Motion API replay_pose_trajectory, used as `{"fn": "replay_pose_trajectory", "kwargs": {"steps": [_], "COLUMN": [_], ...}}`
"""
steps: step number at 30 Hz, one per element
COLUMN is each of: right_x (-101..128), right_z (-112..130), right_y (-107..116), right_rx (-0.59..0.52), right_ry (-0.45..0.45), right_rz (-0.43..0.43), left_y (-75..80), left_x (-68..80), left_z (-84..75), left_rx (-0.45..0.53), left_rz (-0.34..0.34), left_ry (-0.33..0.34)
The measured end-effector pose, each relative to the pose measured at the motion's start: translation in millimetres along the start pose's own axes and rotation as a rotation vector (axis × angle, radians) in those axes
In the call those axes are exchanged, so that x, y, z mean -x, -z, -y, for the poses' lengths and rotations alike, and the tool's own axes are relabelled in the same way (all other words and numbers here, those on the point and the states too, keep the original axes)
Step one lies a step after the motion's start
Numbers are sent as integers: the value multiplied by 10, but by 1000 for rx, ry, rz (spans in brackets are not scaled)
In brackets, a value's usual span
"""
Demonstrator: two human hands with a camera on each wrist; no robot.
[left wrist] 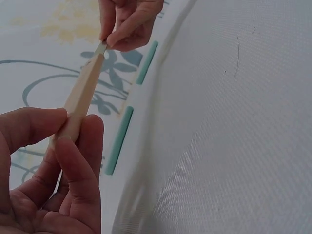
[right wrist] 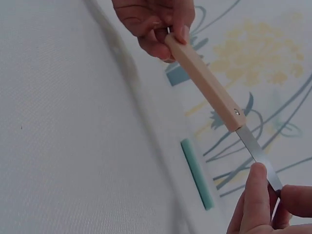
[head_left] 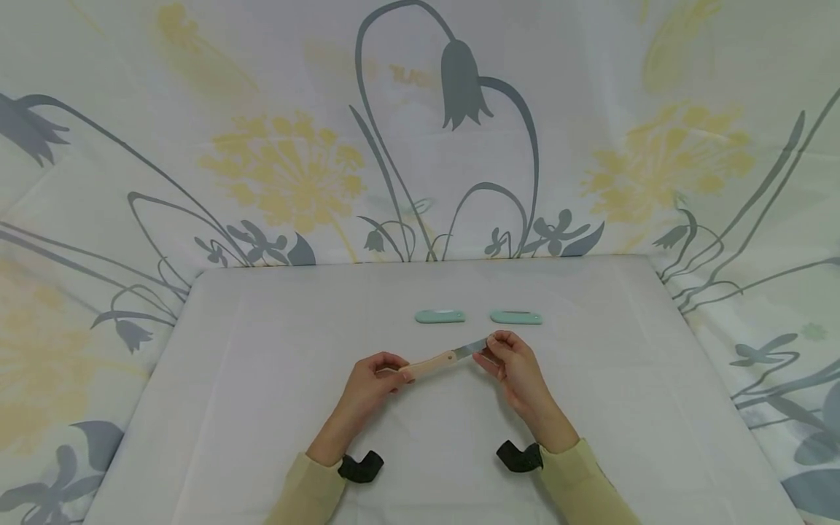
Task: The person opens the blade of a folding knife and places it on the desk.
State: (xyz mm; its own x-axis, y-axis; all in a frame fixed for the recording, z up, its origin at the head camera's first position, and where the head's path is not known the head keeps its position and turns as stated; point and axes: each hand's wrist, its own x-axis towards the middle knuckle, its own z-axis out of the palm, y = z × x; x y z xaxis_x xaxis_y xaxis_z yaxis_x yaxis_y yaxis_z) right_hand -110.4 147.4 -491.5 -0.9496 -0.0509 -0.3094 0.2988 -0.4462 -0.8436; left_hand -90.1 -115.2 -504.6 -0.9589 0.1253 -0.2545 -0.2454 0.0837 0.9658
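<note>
A folding knife (head_left: 429, 364) with a cream handle is held up between both hands over the white table, its blade (right wrist: 251, 145) swung out of the handle. The left hand (head_left: 372, 383) pinches the handle's rear end between thumb and fingers. At the other end, the right hand (head_left: 518, 368) grips the blade near its tip, and those fingers hide the tip itself. Beyond the hands, a teal folding knife (head_left: 440, 318) lies folded on the table. To its right is a second, similar teal knife (head_left: 516, 319), also folded.
The white-covered table (head_left: 275, 321) stretches out on both sides of the hands. A flower-patterned cloth (head_left: 420, 160) rises behind its far edge and along the sides. Black wrist pieces (head_left: 362, 467) sit at both cuffs.
</note>
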Motion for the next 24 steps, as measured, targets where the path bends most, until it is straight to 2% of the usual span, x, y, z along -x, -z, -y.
{"fn": "replay_pose_trajectory", "kwargs": {"steps": [4,10,18,24], "right_x": [2,-4,-37,-59], "right_z": [-15,-12,-40,-77], "right_y": [23,87,169,219], "right_rx": [72,327,638,811], "right_ry": [-3,7,63,95], "right_rz": [-13,-24,-68,-71], "left_y": [36,106,168,182], "left_x": [-12,-59,-117,-163], "left_z": [26,70,76,77], "left_rx": [-14,-72,-260,-346], "left_rz": [-5,-43,-89,-85], "left_ry": [-34,-48,-116,-117]}}
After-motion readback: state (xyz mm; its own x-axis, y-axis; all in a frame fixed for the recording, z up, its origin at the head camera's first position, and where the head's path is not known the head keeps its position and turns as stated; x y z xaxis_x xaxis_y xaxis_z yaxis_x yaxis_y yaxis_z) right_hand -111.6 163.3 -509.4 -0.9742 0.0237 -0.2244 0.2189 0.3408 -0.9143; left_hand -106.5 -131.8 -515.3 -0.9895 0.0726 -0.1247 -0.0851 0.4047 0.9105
